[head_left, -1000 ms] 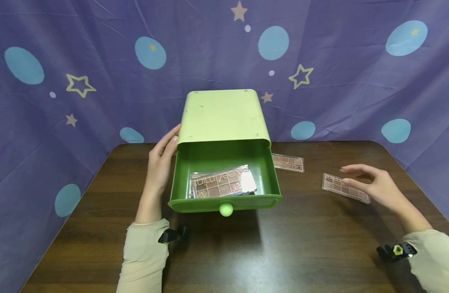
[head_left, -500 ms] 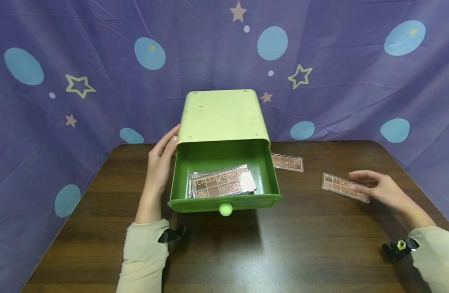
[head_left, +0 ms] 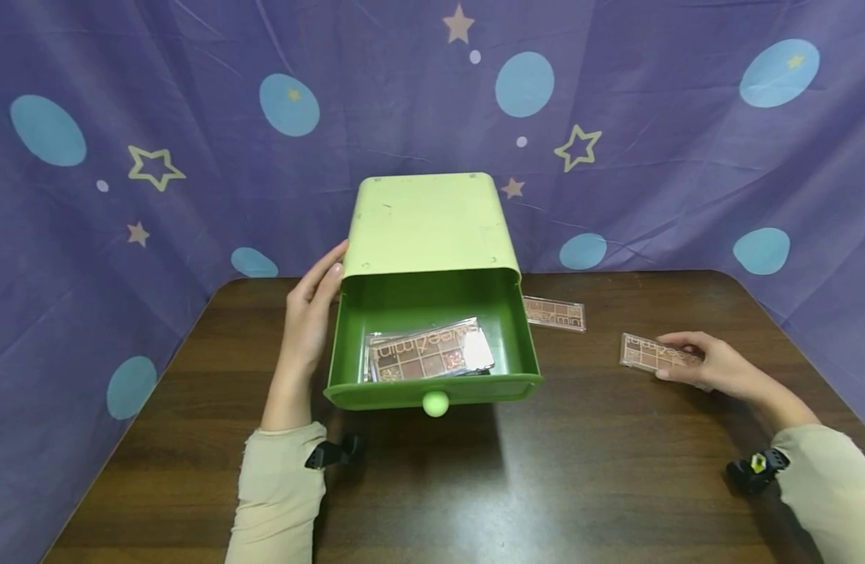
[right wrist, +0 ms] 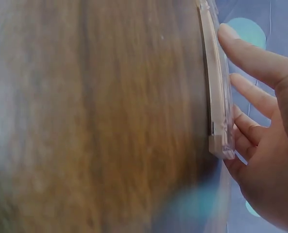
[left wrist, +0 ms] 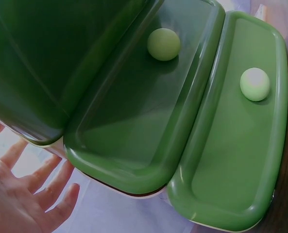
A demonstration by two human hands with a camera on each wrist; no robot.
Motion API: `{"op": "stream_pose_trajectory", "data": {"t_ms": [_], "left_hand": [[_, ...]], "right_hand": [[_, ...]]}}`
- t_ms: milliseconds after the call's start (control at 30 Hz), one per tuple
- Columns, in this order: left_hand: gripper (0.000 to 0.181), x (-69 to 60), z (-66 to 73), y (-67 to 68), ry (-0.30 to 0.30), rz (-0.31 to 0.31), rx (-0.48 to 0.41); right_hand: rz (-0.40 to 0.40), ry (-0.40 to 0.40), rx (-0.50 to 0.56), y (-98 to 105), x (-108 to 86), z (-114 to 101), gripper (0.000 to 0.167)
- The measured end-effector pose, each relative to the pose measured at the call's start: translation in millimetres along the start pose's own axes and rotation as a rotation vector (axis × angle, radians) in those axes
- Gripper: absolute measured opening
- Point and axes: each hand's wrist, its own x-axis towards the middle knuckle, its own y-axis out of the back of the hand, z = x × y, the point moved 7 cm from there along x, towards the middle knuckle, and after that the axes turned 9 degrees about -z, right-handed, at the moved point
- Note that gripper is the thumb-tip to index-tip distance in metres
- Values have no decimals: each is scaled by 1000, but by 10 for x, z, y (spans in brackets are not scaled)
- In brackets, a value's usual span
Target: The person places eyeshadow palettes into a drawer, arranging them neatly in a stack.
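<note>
A green drawer cabinet (head_left: pixel 432 223) with a pale top stands mid-table. Its top drawer (head_left: pixel 501 329) is pulled out and holds a stack of clear-lidded eyeshadow palettes (head_left: pixel 428 352). My left hand (head_left: pixel 309 309) rests against the cabinet's left side, fingers extended; in the left wrist view its fingers (left wrist: pixel 56 182) are spread. To the right, an eyeshadow palette (head_left: pixel 644 352) lies flat on the table, with my right hand (head_left: pixel 714 368) over its right part. The thumb is at its near edge, the fingers at its far edge. The right wrist view shows this palette (right wrist: pixel 216 82) edge-on.
Another eyeshadow palette (head_left: pixel 555 313) lies beside the cabinet, its left end hidden. Two lower drawers with round knobs (left wrist: pixel 255 84) are closed. A patterned purple curtain (head_left: pixel 432 94) hangs behind the dark wooden table (head_left: pixel 580 470).
My right hand first drew back slightly, then came left and lower over the palette, its thumb and fingers now at the edges. The left hand and the cabinet stayed put.
</note>
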Motion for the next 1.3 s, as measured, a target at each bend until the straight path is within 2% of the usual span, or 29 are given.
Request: {"op": "stream_pose_trajectory", "data": {"t_ms": [200,500,733,867,967,1100,1300], "left_hand": [[41,3,9,-5,-12,2,2],[41,1,3,-2,-6,2,12],[41,-2,-4,1,-1,4,5],[41,2,-6,0,3,0,10],[41,5,-4,-4,0,-5,8],[41,4,3,-2,-4,-5,8],[41,0,3,-4,-4,-5,1]], "right_hand": [[9,41,-107,-37,70,-20,68],[44,60,-134,-37,83,-76,63],[-5,-44,-93,-22,48,-133,69],[-19,-55,-87,7,-3,-216,69],[10,-31,-99,45,-48,-300,62],[85,34,-105,98,-98,-435,51],[172,118,-94,138,-180,-684,44]]}}
